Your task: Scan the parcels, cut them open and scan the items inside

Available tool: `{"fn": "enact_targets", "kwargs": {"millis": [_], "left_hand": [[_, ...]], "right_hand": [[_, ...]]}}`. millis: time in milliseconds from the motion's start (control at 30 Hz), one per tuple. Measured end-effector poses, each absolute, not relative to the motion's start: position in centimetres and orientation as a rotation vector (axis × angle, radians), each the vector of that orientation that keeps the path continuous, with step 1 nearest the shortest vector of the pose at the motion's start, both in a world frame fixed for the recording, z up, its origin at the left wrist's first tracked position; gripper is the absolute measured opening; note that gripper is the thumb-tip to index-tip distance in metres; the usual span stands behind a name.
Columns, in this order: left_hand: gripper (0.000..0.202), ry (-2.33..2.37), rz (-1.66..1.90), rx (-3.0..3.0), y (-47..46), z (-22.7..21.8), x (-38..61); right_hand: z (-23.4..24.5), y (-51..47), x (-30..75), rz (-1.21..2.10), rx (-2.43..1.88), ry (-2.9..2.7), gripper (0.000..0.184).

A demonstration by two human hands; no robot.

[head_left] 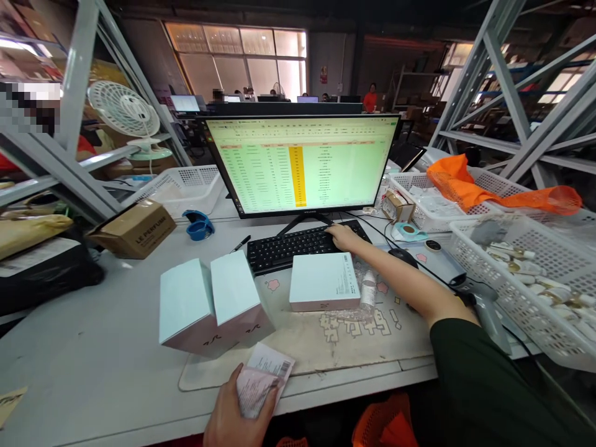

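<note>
My left hand [237,413] is at the table's front edge, its fingers closed on a small stack of printed paper slips [261,382]. Stretched forward, my right hand [343,236] rests its fingers on the right end of a black keyboard [298,245] beneath a monitor [302,164] showing a spreadsheet. Two pale blue and pink boxes [209,307] stand side by side just beyond my left hand. A flat white box [325,282] lies on the desk mat [316,338] in front of the keyboard, with a small clear bottle [367,290] beside it.
White plastic baskets [516,292] of small items fill the right side, one with an orange bag [470,186]. A black mouse [403,256], tape rolls [410,231], a brown carton [135,230], a blue tape dispenser [198,225] and a desk fan [128,118] surround the monitor. Grey shelving frames stand on both sides.
</note>
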State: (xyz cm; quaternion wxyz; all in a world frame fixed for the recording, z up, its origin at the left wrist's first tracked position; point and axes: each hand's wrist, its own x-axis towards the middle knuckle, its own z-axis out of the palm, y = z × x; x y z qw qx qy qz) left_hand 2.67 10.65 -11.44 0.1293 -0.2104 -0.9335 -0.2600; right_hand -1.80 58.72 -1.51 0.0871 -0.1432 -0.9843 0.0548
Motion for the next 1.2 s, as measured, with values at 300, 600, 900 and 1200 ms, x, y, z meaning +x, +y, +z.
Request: {"fn": "enact_targets", "kwargs": {"millis": [300,600,900,1200], "left_hand": [[0.067,-2.654,-0.739,-0.615,10.6,-11.6,2.9],[0.069,-2.613,-0.74,-0.654,10.4,-12.2,2.4],[0.079,-2.897,-0.824,-0.483,10.5,-11.5,1.9],[0.072,-2.836,-0.856,-0.483,10.9,-11.2,2.7]], "right_hand": [[-1.5,58.5,-1.1,0.156,-0.331,-2.981,0.064],[-3.3,58.9,5.6,0.114,-0.374,-2.985,0.049],[-2.8,57.7,5.2,0.062,-0.303,-2.97,0.043],[-3.6,58.1,5.1,0.081,-0.323,-2.974,0.046]]}}
